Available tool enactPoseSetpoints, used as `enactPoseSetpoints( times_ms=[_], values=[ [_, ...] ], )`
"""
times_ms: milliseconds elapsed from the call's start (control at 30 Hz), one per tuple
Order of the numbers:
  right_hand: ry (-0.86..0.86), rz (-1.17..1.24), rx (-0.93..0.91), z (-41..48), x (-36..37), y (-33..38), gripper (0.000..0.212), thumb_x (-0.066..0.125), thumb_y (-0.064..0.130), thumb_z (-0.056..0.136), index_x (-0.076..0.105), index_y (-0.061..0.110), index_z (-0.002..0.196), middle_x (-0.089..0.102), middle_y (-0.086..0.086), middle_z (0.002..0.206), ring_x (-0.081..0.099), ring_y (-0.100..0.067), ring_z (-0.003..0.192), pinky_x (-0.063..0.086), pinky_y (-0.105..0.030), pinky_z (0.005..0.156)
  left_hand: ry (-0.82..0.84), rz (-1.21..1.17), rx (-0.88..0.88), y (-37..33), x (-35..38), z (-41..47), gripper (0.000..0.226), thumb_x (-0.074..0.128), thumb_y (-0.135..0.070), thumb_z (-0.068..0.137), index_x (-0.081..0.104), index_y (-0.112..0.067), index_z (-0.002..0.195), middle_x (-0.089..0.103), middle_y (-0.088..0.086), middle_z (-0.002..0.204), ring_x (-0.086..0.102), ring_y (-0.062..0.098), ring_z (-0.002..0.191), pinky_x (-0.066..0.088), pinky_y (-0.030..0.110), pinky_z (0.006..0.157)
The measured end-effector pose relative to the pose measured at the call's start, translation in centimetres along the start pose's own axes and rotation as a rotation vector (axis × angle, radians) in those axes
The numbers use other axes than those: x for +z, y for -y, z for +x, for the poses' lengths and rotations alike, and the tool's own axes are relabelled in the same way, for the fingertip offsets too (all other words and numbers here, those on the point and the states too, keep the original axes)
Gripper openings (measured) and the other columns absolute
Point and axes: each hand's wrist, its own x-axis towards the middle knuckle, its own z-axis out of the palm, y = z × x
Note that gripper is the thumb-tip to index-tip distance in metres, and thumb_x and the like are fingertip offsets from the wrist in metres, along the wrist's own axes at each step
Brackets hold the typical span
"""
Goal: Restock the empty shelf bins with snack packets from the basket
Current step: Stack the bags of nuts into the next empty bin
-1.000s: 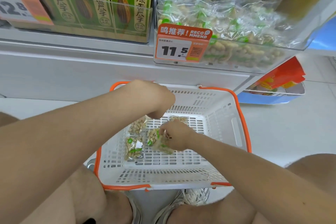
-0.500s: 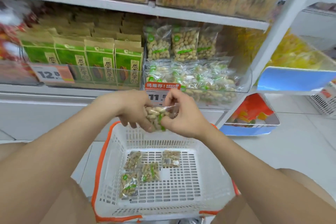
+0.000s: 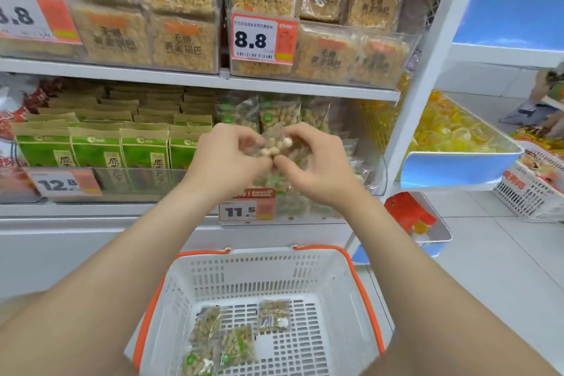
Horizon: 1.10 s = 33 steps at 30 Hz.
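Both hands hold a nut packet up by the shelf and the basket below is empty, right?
Not empty: the head view shows several nut packets lying in the basket. The left hand and right hand do hold a packet by the shelf.

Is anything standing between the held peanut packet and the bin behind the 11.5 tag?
No separate object shows. The left hand and right hand pinch the packet just in front of the peanut bin; only its clear front wall with the 11.5 tag sits below, and stocked packets already crowd it.
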Motion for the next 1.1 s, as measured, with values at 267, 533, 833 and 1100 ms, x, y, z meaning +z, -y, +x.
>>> enactPoseSetpoints(
  times_ms=[267, 533, 833, 1100],
  values=[
    [-0.445, 0.032, 0.368, 1.5, -0.4, -5.8, 0.022, 0.062, 0.030, 0.103, 0.058, 0.023, 0.123, 0.069, 0.005, 0.111, 0.064, -0.027, 0.103, 0.051, -0.043, 0.086, 0.051, 0.331, 0.174, 0.4, 3.2, 1.6, 0.051, 0.062, -0.028, 0.097, 0.047, -0.023, 0.147, 0.050, 0.002, 0.134, 0.062, 0.025, 0.105, 0.053, 0.045, 0.092],
    [-0.410, -0.010, 0.505, 4.0, 0.4, -8.3, 0.030, 0.057, 0.014, 0.106, 0.058, 0.010, 0.136, 0.069, -0.008, 0.116, 0.060, -0.023, 0.100, 0.029, -0.016, 0.069, 0.271, 0.761, 0.272, 1.8, 5.4, 2.5, 0.041, 0.047, -0.047, 0.102, 0.063, -0.020, 0.127, 0.061, 0.005, 0.127, 0.057, 0.031, 0.117, 0.048, 0.047, 0.096],
    [-0.436, -0.016, 0.690, 6.5, 1.3, -8.4, 0.027, 0.057, 0.016, 0.106, 0.052, 0.004, 0.130, 0.060, -0.013, 0.118, 0.050, -0.029, 0.102, 0.033, -0.033, 0.078, 0.295, 0.825, 0.321, 2.1, 6.9, 2.5, 0.045, 0.040, -0.055, 0.106, 0.059, -0.019, 0.125, 0.060, 0.006, 0.122, 0.062, 0.033, 0.109, 0.046, 0.043, 0.089],
    [-0.334, -0.266, 0.775, 5.9, 1.0, -8.1, 0.027, 0.068, 0.032, 0.101, 0.066, 0.016, 0.122, 0.068, -0.010, 0.120, 0.061, -0.035, 0.114, 0.044, -0.041, 0.084, 0.302, 0.817, 0.331, 2.6, 6.9, 2.0, 0.044, 0.040, -0.054, 0.106, 0.059, -0.018, 0.124, 0.060, 0.006, 0.122, 0.059, 0.031, 0.111, 0.048, 0.044, 0.092]
  ],
)
